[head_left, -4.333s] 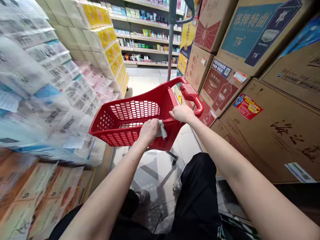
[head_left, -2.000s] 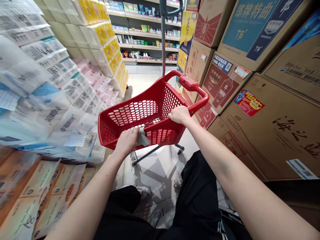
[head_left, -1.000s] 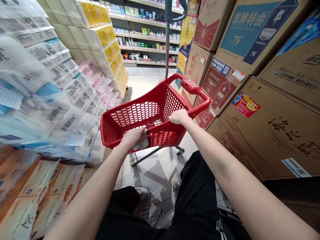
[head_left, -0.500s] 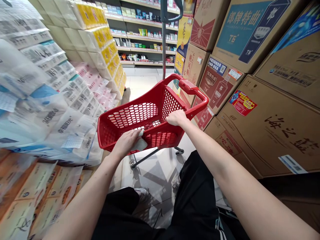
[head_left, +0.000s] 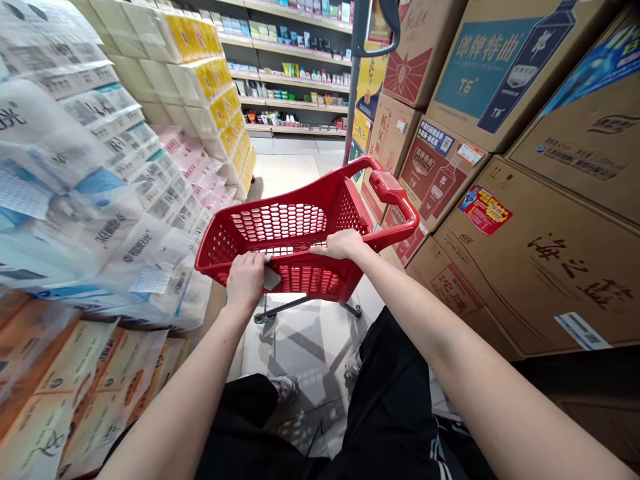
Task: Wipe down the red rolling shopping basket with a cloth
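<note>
A red plastic shopping cart (head_left: 320, 285) with a perforated basket stands in front of me, turned sideways. Its basket holds nothing that I can see. My left hand (head_left: 245, 279) is closed over the near rim, left of the middle, pressing a pale cloth (head_left: 271, 279) to it; part of the cloth is hidden under the fingers. Farther right on the same rim, my right hand (head_left: 345, 244) grips the cart close to its handle (head_left: 395, 193). The wheeled grey legs (head_left: 283, 309) show below the basket.
Wrapped tissue packs (head_left: 200, 73) and plastic-bagged goods (head_left: 125, 233) are stacked on the left. Cardboard boxes (head_left: 560, 253) form a wall on the right. A grey pole (head_left: 353, 107) rises behind the cart. Stocked shelves (head_left: 295, 73) stand across the aisle.
My left hand has slid left along the rim with the cloth. The cart has turned slightly, its wheels shifting left. My right hand has moved a little left, and the grey pole appears farther right.
</note>
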`<state>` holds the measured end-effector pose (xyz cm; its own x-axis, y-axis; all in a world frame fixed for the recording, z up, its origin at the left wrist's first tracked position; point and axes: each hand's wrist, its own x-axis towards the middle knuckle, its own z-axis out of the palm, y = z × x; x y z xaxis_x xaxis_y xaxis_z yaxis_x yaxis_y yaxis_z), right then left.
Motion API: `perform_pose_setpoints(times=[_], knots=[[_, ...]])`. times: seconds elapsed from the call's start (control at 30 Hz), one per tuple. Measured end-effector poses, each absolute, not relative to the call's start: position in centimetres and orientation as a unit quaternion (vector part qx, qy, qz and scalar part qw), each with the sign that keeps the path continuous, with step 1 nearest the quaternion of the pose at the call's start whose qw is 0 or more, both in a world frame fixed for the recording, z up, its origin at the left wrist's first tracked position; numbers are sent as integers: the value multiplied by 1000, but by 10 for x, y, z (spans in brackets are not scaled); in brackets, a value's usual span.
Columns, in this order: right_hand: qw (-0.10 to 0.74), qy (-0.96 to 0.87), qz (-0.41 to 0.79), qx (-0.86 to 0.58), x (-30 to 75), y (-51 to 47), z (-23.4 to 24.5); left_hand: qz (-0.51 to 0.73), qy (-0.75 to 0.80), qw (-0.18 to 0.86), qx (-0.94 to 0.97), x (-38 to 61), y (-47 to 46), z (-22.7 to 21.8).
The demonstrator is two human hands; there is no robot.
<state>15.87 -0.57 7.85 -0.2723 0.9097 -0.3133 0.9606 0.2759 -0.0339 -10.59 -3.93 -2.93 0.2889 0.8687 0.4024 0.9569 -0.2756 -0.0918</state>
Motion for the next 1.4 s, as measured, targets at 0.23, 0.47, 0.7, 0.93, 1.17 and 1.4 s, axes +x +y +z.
perform_pose_setpoints(times=[0.23, 0.47, 0.7, 0.93, 1.17, 1.4], knots=[[132, 786, -118, 592, 157, -6, 78, -215, -577, 116, -779, -104, -46, -42], [190, 848, -135, 475, 185, -1, 110, -192, -581, 78, -787, -115, -37, -31], [146, 879, -41, 452, 201, 8, 117, -259, -632, 67, -728, -108, -20, -37], [139, 881, -127, 435, 197, 7, 115, -357, -578, 1, -734, -82, -33, -53], [111, 866, -97, 477, 181, -6, 112, -472, -500, -105, -718, -63, -56, -53], [112, 844, -105, 513, 170, -9, 110, -473, -600, -102, -637, -40, -83, -86]])
